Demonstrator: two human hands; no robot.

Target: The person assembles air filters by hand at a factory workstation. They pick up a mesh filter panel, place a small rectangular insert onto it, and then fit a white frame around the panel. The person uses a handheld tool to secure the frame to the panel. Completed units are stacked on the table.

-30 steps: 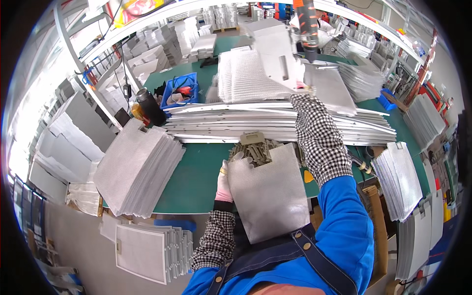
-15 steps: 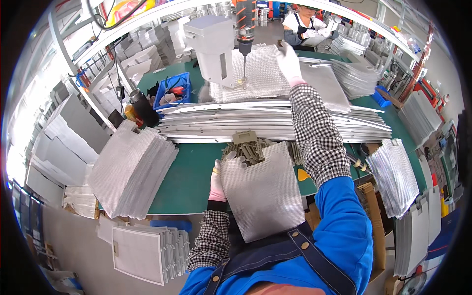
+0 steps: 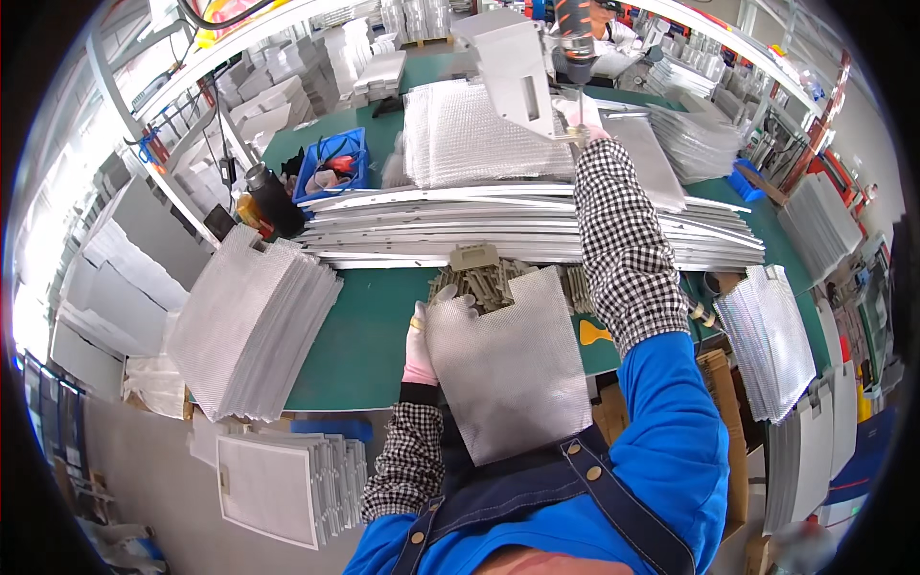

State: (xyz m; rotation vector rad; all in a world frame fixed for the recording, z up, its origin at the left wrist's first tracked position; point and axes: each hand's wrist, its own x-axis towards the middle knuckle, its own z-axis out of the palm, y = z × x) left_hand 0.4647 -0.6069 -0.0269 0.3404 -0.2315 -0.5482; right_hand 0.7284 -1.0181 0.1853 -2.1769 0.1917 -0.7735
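My left hand (image 3: 419, 350), in a pale glove, grips the left edge of a silvery mesh sheet (image 3: 513, 369) with a notched top corner. The sheet leans toward my lap at the front of the green bench. Beyond its top edge lies a heap of small beige plastic pieces (image 3: 491, 287). My right arm reaches over long white metal strips (image 3: 431, 230) to the back of the bench. There my right hand (image 3: 592, 123) is beside the lower end of a hanging power screwdriver (image 3: 575, 43) with a tilted grey housing (image 3: 513, 81). Its fingers are mostly hidden.
Mesh sheet stacks stand at left (image 3: 244, 326) and right (image 3: 767, 335). A sheet pile (image 3: 479, 134) lies behind the strips. A blue bin (image 3: 335, 163) and dark bottle (image 3: 275, 201) stand back left. A yellow scraper (image 3: 592, 333) lies near the sheet. Another person works beyond.
The screwdriver and its grey housing have moved right, and the housing is now tilted. My right hand has come down slightly to the tool's lower end. My left hand keeps holding the sheet.
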